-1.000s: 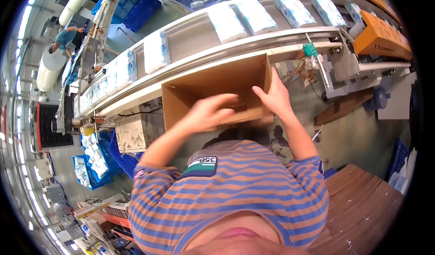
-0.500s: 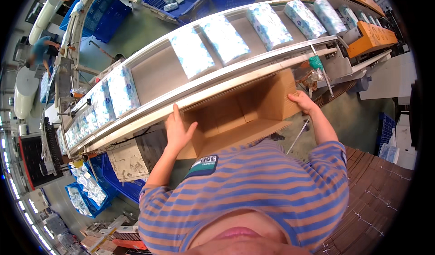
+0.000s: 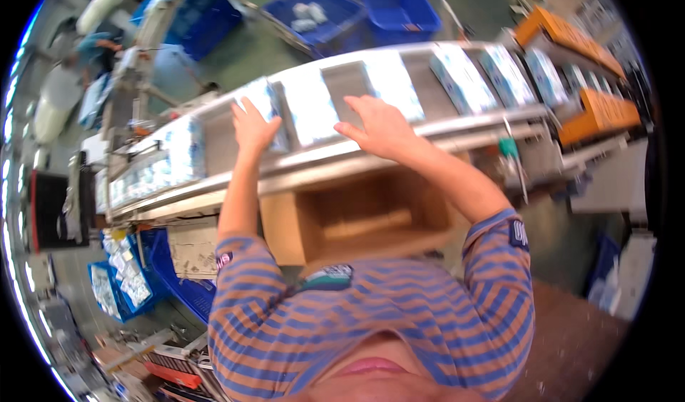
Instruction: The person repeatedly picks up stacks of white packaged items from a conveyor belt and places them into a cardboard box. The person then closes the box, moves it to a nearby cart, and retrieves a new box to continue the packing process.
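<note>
A row of white-and-blue soft packs, like tissue packs, lies spaced along the conveyor belt (image 3: 220, 145). My left hand (image 3: 251, 129) is open at one pack (image 3: 262, 96), fingers and thumb spread over its near part; whether it touches is unclear. Over the belt, just right of the neighbouring pack (image 3: 310, 109), my right hand (image 3: 382, 127) is open with thumb and fingers apart and holds nothing. Below my forearms, against the conveyor's near side, stands an open cardboard box (image 3: 280, 234). Its visible inside holds no packs.
Orange machine guards (image 3: 606, 120) flank the belt's right end. Closely spaced packs (image 3: 146, 177) crowd the left end. Blue crates (image 3: 399, 6) stand beyond the conveyor, and a blue bin of packs (image 3: 118, 277) sits at lower left. A person (image 3: 96, 48) is at far left.
Both hands have left the cardboard box and reached up over the belt. The box now sits lower beneath my forearms. The whole view has shifted, with some blur.
</note>
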The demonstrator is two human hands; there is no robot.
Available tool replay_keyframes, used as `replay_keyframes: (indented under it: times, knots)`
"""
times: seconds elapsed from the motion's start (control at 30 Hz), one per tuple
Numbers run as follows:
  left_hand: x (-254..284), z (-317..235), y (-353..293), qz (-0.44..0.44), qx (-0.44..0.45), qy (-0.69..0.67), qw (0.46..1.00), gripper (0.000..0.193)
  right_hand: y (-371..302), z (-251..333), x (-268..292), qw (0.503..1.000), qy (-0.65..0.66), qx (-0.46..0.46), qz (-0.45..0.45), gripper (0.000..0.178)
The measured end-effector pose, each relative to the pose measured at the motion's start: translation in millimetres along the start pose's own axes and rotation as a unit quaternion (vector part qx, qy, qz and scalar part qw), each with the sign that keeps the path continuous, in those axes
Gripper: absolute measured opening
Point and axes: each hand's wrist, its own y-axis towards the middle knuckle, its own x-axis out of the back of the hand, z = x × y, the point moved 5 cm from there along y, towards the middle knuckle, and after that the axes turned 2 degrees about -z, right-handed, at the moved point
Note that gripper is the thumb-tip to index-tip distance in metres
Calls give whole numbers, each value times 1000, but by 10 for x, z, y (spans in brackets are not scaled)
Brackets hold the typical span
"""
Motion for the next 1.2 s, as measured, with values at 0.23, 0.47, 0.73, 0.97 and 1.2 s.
replay_keyframes:
  times: [0.23, 0.47, 0.73, 0.97, 1.2]
  knots:
    - [-2, -290, -171, 59, 51, -352, 933, 71, 647, -197, -662, 980, 26, -195, 13, 78]
    - [-1, -541, -226, 59, 23, -310, 949, 96, 394, -1032, -200, 930, -33, -339, 136, 83]
    - [-64, -691, -308, 115, 34, -348, 930, 96, 62, -1537, 297, 936, -127, -322, -62, 90]
    - [-109, -605, -206, 81, 28, -327, 941, 92, 172, -1304, 750, 963, -36, -240, -117, 91]
    - [-164, -745, -267, 119, 28, -368, 922, 88, 20, -1072, 637, 983, 6, -181, 41, 46]
